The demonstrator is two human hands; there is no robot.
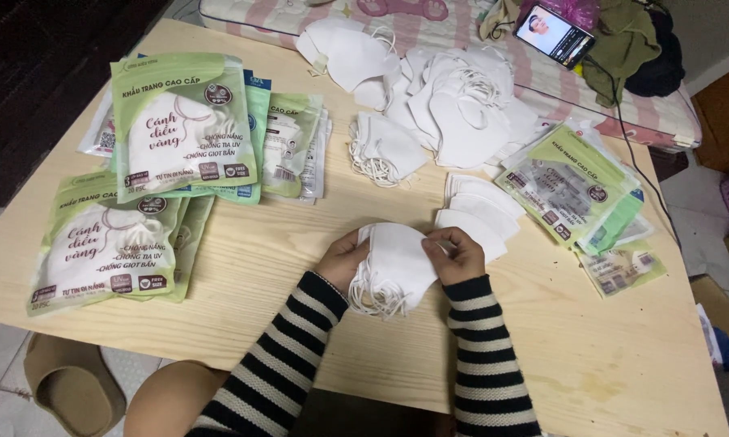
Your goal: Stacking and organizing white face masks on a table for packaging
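My left hand (342, 260) and my right hand (457, 254) together hold a small stack of folded white face masks (397, 263) just above the wooden table (283, 267), ear loops dangling at the lower left. Both arms wear black-and-white striped sleeves. Just beyond my right hand lies a fanned row of white masks (479, 212). Another small stack of masks (387, 150) sits further back, and a big loose heap of masks (453, 93) covers the far middle of the table.
Filled green-and-white mask packets (182, 125) are piled at the left, more packets (97, 243) nearer me. Flat empty packets (571, 186) lie at the right. A lit phone (554, 34) rests on a pink mattress behind. A brown slipper (73, 388) sits on the floor.
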